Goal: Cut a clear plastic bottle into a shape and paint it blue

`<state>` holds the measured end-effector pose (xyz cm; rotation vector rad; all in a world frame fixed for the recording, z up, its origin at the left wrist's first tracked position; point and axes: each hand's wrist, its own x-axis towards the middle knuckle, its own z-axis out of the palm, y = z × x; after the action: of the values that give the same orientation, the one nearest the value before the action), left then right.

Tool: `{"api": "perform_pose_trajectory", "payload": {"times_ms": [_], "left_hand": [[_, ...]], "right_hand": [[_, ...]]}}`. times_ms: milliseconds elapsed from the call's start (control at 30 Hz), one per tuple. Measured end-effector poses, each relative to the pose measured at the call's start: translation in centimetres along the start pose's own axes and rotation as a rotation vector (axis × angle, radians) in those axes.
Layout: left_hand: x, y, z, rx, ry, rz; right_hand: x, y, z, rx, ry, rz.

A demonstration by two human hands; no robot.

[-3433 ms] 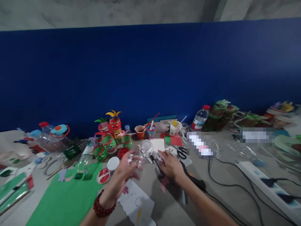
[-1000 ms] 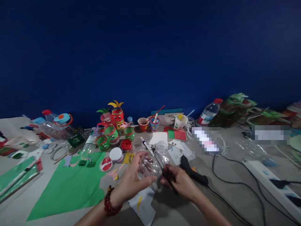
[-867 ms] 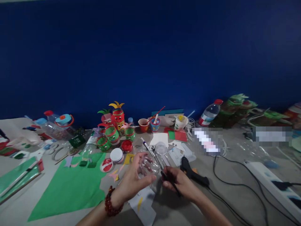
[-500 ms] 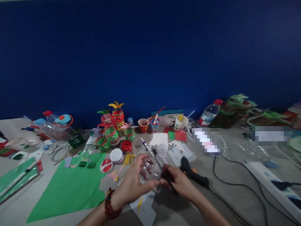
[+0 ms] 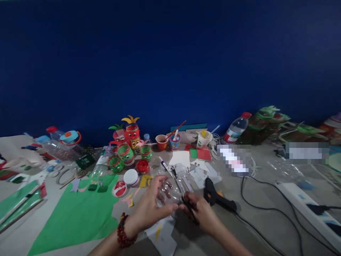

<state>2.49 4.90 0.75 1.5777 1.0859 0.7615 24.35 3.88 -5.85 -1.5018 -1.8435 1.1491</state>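
Note:
My left hand (image 5: 150, 208), with a red bead bracelet on its wrist, is wrapped round a clear cut plastic bottle piece (image 5: 172, 192); its fingers show through the plastic. My right hand (image 5: 204, 213) is closed on black-handled scissors (image 5: 189, 210), whose blades reach up and left against the bottle piece. Both hands meet just above the grey table, over a white paper scrap (image 5: 162, 236).
A green paper sheet (image 5: 77, 213) lies to the left and a black glue gun (image 5: 216, 197) with its cable to the right. Decorated cups (image 5: 125, 153), paint cups (image 5: 175, 141), a water bottle (image 5: 236, 128) and a power strip (image 5: 306, 206) crowd the table before the blue wall.
3.4 s ago my right hand lay flat on the table by the scissors; now it grips them at the bottle piece. In the last second both hands drew slightly nearer me.

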Motion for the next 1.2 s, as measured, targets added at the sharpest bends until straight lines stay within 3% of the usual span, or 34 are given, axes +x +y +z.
{"api": "perform_pose_trajectory", "payload": {"times_ms": [267, 567, 933, 1067, 1200], "left_hand": [[-0.2, -0.2, -1.1, 0.035, -0.072, -0.029], [-0.9, -1.7, -2.1, 0.007, -0.128, -0.008], [-0.8, -5.1, -1.3, -0.279, -0.260, -0.053], [-0.8, -5.2, -1.0, -0.352, -0.282, -0.042], [-1.0, -4.5, -0.7, -0.253, -0.259, -0.010]], "right_hand": [[-1.0, -0.4, 0.4, 0.042, -0.031, 0.055], [-1.7, -0.6, 0.6, -0.039, -0.138, 0.068], [-2.7, 0.5, 0.4, -0.120, -0.130, 0.081], [-3.0, 0.7, 0.4, -0.149, -0.147, 0.069], [-3.0, 0.4, 0.5, -0.150, -0.131, 0.112]]}}
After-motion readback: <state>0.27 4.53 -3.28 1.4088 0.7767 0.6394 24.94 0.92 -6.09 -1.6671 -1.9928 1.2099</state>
